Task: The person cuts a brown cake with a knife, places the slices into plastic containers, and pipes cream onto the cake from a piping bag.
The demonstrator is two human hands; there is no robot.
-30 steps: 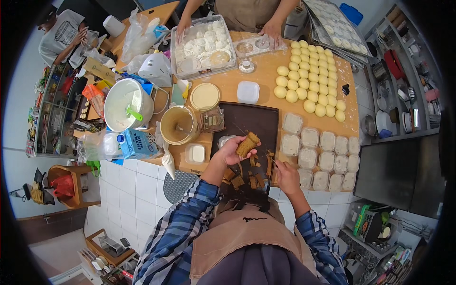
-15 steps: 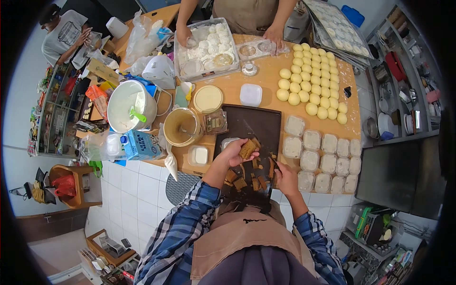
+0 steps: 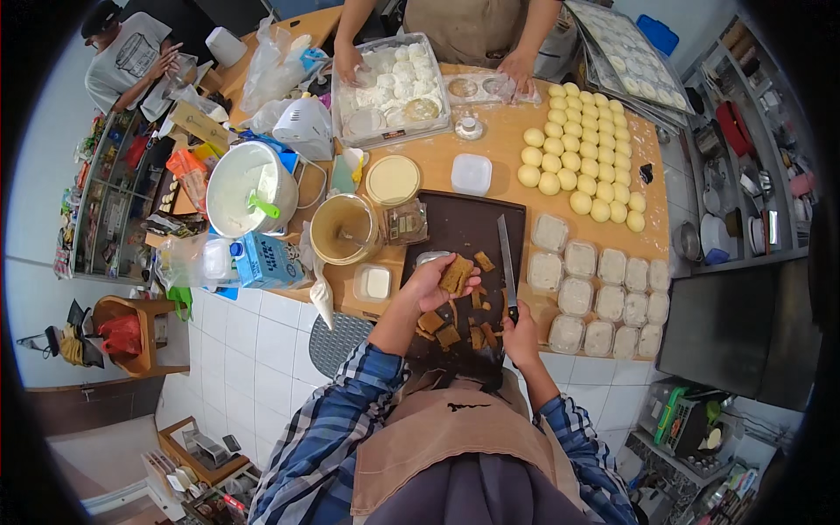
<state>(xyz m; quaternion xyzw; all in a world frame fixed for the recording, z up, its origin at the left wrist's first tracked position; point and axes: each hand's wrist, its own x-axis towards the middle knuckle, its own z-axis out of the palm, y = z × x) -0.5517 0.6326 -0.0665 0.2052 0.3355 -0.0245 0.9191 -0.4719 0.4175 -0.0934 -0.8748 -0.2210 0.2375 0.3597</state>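
Note:
In my left hand (image 3: 423,288), closed around it, is a brown piece of cake (image 3: 456,275) held over a dark baking tray (image 3: 459,214). My right hand (image 3: 521,336) grips the black handle of a long knife (image 3: 507,258). Its blade points away from me, along the tray's right side and apart from the cake. Several cake offcuts (image 3: 448,336) lie scattered on the tray's near half. One small cake piece (image 3: 484,261) rests just right of my left hand. Partly hidden behind that hand is a small clear container (image 3: 432,257).
Filled clear tubs (image 3: 576,296) stand in rows right of the tray, below many yellow dough balls (image 3: 588,144). An open tub (image 3: 339,229), a milk carton (image 3: 265,261) and a white bowl (image 3: 241,188) stand left. Opposite, another person's hands work by a flour-dusted bin (image 3: 389,92).
The knife has swung up from low beside my right hand, so its blade now shows fully. A small cake piece now lies separate from the one in my left hand.

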